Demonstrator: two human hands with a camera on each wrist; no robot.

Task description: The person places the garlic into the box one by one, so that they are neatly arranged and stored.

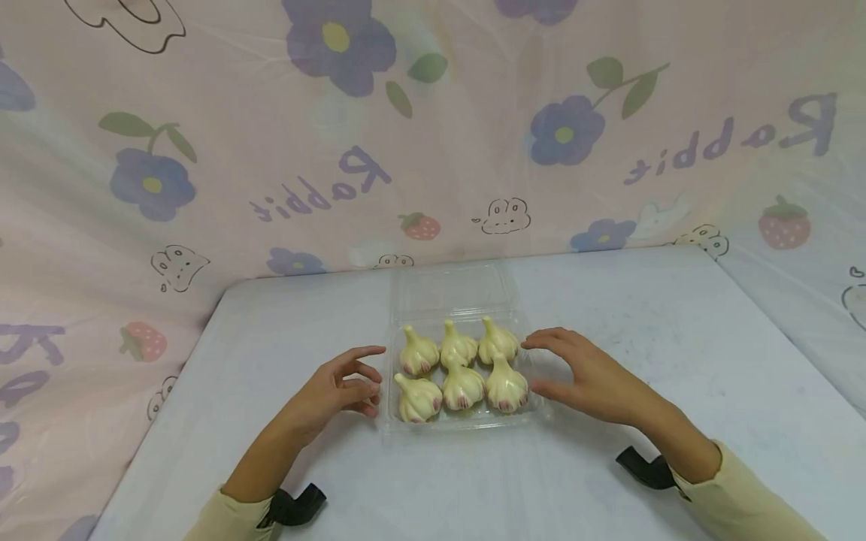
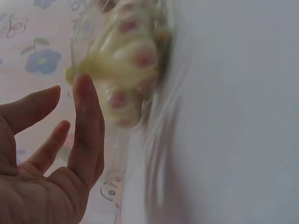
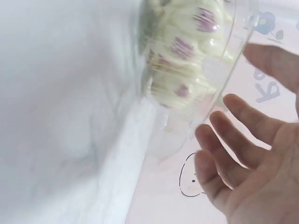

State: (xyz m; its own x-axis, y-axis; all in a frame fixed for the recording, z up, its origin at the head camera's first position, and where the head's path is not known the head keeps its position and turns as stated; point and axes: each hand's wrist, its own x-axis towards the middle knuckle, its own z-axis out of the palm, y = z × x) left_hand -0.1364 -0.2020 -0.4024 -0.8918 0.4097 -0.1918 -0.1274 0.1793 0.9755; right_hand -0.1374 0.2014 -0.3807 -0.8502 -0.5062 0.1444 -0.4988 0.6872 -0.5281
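Note:
A clear plastic clamshell box (image 1: 465, 427) lies on the white table with its lid (image 1: 452, 289) folded back away from me. Two rows of garlic bulbs (image 1: 419, 400), pale with purple streaks, fill it. My left hand (image 1: 341, 387) is beside the box's left wall, fingers spread and loosely bent, holding nothing. On the opposite side my right hand (image 1: 587, 373) has its thumb and fingertips close to the right wall, also holding nothing. In the right wrist view, the right fingers (image 3: 233, 140) are parted along the box's edge, and garlic (image 3: 180, 51) shows through the plastic.
The white table (image 1: 643, 323) extends around the box on every side. A patterned cloth (image 1: 433, 135) with flowers and rabbits hangs behind it and at both sides. Black straps with curved pieces (image 1: 298, 505) sit at both wrists, by the sleeves.

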